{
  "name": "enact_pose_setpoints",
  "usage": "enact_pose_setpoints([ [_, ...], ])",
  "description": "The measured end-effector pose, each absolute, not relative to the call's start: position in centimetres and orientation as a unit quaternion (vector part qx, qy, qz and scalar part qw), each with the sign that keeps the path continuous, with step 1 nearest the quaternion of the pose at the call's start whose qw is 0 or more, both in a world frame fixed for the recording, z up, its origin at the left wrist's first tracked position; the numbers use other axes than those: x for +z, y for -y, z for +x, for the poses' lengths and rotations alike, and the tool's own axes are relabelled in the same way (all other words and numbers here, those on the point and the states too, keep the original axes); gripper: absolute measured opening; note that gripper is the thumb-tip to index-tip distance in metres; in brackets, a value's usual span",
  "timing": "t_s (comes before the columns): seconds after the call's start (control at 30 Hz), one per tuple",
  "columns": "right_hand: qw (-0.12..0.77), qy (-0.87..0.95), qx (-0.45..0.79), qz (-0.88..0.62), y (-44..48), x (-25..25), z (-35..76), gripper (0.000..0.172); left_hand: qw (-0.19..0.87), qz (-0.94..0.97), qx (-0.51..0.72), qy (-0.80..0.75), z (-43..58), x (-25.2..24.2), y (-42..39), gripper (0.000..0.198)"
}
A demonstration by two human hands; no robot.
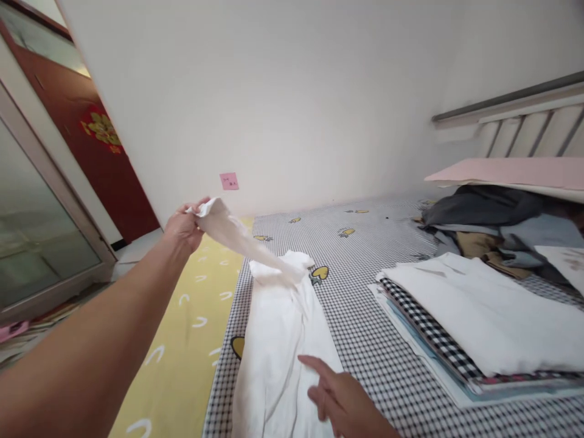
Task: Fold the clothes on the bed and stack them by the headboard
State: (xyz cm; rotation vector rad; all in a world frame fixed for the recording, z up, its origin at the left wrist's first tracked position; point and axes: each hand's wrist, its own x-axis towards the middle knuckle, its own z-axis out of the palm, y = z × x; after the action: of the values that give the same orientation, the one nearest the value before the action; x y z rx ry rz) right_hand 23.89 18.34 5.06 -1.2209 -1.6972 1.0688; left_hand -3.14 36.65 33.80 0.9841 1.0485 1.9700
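Note:
A white shirt (278, 328) lies lengthwise on the checked bedspread, its sides turned in to a narrow strip with creases down the middle. My left hand (185, 226) is closed on the end of one sleeve (237, 240), which stretches up and leftward from the shirt's far end. Over the near right part of the shirt is my right hand (340, 395). Its index finger points out while the other fingers curl loosely, with nothing in them. I cannot tell whether the fingertip touches the cloth.
Folded clothes (483, 316) form a flat stack on the right. Behind it, darker clothes (474, 207) lie heaped under a pink board (511, 171). A yellow patterned cloth (182, 365) runs along the left side of the bed. A wall (319, 109) rises at the far edge.

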Motion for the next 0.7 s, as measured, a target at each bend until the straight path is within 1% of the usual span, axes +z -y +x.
enact_pose_setpoints([
  [0.1, 0.399, 0.679, 0.317, -0.529, -21.5, 6.0, 23.1, 0.046, 0.324, 0.371, 0.764, -0.416, -5.0, 32.8, -36.1, 0.025],
  [0.13, 0.383, 0.694, 0.269, -0.547, -22.6, 6.0, 22.8, 0.044, 0.327, 0.38, 0.758, -0.418, -5.2, 32.3, -36.0, 0.024],
  [0.2, 0.314, 0.732, 0.198, -0.571, -24.6, 5.2, 22.0, 0.043, 0.345, 0.404, 0.733, -0.425, -5.1, 31.3, -35.9, 0.022],
  [0.27, 0.237, 0.766, 0.177, -0.571, -25.7, 3.6, 21.4, 0.049, 0.365, 0.428, 0.705, -0.432, -4.4, 30.4, -35.9, 0.02],
  [0.3, 0.217, 0.774, 0.179, -0.567, -26.0, 2.7, 21.1, 0.05, 0.373, 0.438, 0.693, -0.434, -3.9, 29.9, -35.8, 0.02],
  [0.37, 0.222, 0.779, 0.185, -0.556, -26.2, 1.3, 20.9, 0.046, 0.386, 0.459, 0.675, -0.43, -3.0, 28.9, -35.3, 0.02],
  [0.43, 0.272, 0.766, 0.202, -0.546, -26.2, 0.7, 21.0, 0.041, 0.402, 0.495, 0.636, -0.434, -2.2, 27.8, -34.3, 0.022],
  [0.47, 0.312, 0.75, 0.224, -0.538, -26.2, 0.6, 21.1, 0.039, 0.413, 0.532, 0.587, -0.448, -1.8, 27.3, -33.7, 0.022],
  [0.5, 0.364, 0.721, 0.261, -0.528, -26.3, 0.7, 21.4, 0.038, 0.428, 0.584, 0.507, -0.467, -1.6, 26.8, -33.0, 0.019],
  [0.53, 0.425, 0.675, 0.311, -0.517, -26.4, 0.8, 21.7, 0.039, 0.443, 0.64, 0.393, -0.49, -1.4, 26.2, -32.4, 0.014],
  [0.57, 0.49, 0.608, 0.367, -0.505, -26.5, 1.0, 22.2, 0.042, 0.451, 0.687, 0.252, -0.51, -1.2, 25.6, -32.0, 0.008],
  [0.6, 0.553, 0.524, 0.421, -0.491, -26.7, 1.2, 22.8, 0.045, 0.446, 0.714, 0.106, -0.529, -1.0, 24.9, -31.7, 0.014],
  [0.63, 0.608, 0.433, 0.464, -0.477, -26.8, 1.4, 23.4, 0.048, 0.417, 0.724, -0.01, -0.549, -0.6, 24.2, -31.7, 0.025],
  [0.67, 0.653, 0.345, 0.49, -0.462, -27.0, 1.5, 24.2, 0.049, 0.367, 0.727, -0.076, -0.575, 0.0, 23.5, -32.1, 0.034],
  [0.7, 0.688, 0.272, 0.499, -0.45, -27.1, 1.5, 24.9, 0.049, 0.302, 0.732, -0.092, -0.604, 0.7, 22.7, -32.7, 0.039],
])
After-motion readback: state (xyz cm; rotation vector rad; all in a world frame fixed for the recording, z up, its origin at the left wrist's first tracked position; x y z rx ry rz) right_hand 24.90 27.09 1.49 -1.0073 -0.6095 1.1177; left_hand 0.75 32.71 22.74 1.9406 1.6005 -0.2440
